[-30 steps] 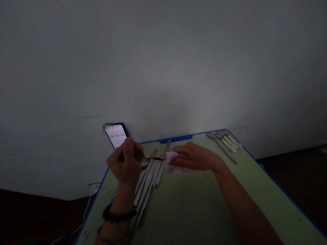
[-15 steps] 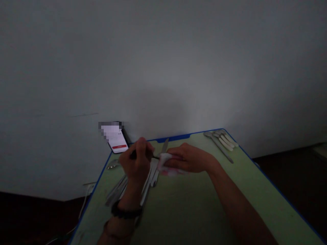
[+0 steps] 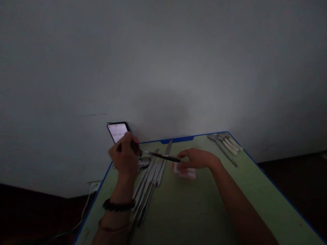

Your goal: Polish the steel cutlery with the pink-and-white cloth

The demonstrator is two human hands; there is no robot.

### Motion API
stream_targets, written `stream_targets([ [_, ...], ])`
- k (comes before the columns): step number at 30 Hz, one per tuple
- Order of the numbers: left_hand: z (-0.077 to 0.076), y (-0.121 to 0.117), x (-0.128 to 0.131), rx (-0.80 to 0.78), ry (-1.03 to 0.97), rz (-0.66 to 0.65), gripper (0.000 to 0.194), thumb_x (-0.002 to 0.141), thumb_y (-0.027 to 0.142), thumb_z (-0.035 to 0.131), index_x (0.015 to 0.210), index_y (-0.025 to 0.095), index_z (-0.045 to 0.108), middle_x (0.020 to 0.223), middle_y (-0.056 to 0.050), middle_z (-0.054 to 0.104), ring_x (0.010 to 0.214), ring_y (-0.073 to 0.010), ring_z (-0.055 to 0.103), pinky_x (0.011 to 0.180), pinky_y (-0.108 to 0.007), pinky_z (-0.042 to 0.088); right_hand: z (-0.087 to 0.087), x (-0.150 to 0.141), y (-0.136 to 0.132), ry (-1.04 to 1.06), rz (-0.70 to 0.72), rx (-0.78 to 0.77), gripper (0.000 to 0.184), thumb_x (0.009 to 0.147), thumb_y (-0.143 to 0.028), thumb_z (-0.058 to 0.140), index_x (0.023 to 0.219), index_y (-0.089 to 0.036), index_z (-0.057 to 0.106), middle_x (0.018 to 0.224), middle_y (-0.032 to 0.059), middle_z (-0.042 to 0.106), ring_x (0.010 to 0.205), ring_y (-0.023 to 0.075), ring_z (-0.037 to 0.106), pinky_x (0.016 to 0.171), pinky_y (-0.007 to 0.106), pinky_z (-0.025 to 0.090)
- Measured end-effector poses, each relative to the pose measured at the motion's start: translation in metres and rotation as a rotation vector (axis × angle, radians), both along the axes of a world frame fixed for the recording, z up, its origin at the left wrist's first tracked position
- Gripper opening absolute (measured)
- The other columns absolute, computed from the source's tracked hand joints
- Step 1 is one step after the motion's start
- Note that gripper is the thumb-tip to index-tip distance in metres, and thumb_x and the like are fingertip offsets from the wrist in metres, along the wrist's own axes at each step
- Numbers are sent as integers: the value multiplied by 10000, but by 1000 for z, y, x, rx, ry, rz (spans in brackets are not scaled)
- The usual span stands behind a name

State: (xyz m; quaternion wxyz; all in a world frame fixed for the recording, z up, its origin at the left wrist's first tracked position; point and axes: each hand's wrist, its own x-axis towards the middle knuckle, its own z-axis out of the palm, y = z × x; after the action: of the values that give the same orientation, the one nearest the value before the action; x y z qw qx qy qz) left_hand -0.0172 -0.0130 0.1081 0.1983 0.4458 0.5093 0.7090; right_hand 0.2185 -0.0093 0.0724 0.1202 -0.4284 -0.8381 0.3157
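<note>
My left hand (image 3: 126, 153) is closed around one end of a piece of cutlery with a dark handle (image 3: 167, 157). Its head is hidden in my fingers, so I cannot tell its kind. The handle points right, its tip close to my right hand (image 3: 196, 158); whether the fingers touch it is unclear. A pink and white cloth (image 3: 187, 173), somewhat blurred, hangs under my right fingers, gripped by them. Below and beside my left hand lie several metal knives (image 3: 150, 178) and a spoon (image 3: 144, 162) on the pale green table (image 3: 194, 211).
A phone (image 3: 117, 132) with a lit screen leans on the wall at the table's back left. At the back right lie a long-handled spoon (image 3: 226, 151) and several pieces of cutlery with cream handles (image 3: 231, 147). A white cable (image 3: 85, 207) hangs left of the table.
My hands have moved apart, the left going left. The dark handle, earlier mostly covered by cloth and right hand, now shows in full. The cloth has shifted down and right.
</note>
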Motion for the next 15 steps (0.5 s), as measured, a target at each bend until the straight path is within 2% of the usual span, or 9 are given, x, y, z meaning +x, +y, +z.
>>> stream_targets([
  [2, -6, 0, 8, -28, -29, -62, 361, 806, 421, 529, 550, 166, 538, 383, 65, 416, 310, -62, 369, 313, -182, 270, 6, -3, -5, 110, 36, 51, 462, 742, -320, 639, 1185, -207, 572, 1213, 97, 589, 1069, 225, 540, 884, 339, 398],
  [4, -11, 1, 13, -16, -45, -79, 412, 829, 475, 503, 560, 166, 547, 388, 60, 426, 322, -62, 384, 327, -178, 284, 18, -4, -11, 208, 132, 17, 481, 789, -258, 579, 1263, -222, 506, 1264, 83, 558, 1116, 198, 526, 937, 341, 383],
  [6, -13, 0, 15, 17, -38, -74, 463, 857, 519, 447, 577, 166, 554, 390, 56, 423, 330, -65, 395, 336, -178, 295, 30, -7, -15, 312, 272, -74, 412, 805, -278, 578, 1211, -216, 546, 1132, 67, 631, 1031, 172, 570, 889, 314, 415],
  [8, -15, -2, 17, 54, -18, -79, 485, 871, 538, 412, 595, 166, 559, 393, 54, 424, 328, -67, 392, 336, -179, 297, 36, -11, -17, 400, 328, -209, 358, 858, -358, 511, 1172, -195, 567, 902, 34, 664, 810, 133, 604, 745, 270, 451],
  [10, -16, -6, 21, 67, 19, -127, 478, 874, 538, 403, 623, 166, 566, 413, 49, 440, 335, -69, 397, 344, -181, 309, 37, -14, -17, 453, 288, -318, 409, 908, -437, 386, 1146, -170, 584, 635, -29, 552, 554, 91, 504, 565, 224, 409],
  [12, -17, -10, 25, 21, 104, -237, 469, 885, 526, 374, 669, 164, 580, 458, 33, 479, 371, -79, 437, 373, -187, 343, 36, -12, -16, 465, 200, -310, 464, 924, -467, 318, 1096, -157, 618, 560, -56, 423, 480, 74, 393, 492, 203, 339],
  [15, -24, -7, 32, -148, 372, -407, 479, 926, 484, 265, 845, 162, 610, 617, -16, 598, 491, -111, 539, 470, -212, 422, 29, 6, -18, 375, 83, -127, 439, 926, -448, 333, 1008, -168, 661, 616, -28, 468, 548, 85, 429, 524, 207, 340],
])
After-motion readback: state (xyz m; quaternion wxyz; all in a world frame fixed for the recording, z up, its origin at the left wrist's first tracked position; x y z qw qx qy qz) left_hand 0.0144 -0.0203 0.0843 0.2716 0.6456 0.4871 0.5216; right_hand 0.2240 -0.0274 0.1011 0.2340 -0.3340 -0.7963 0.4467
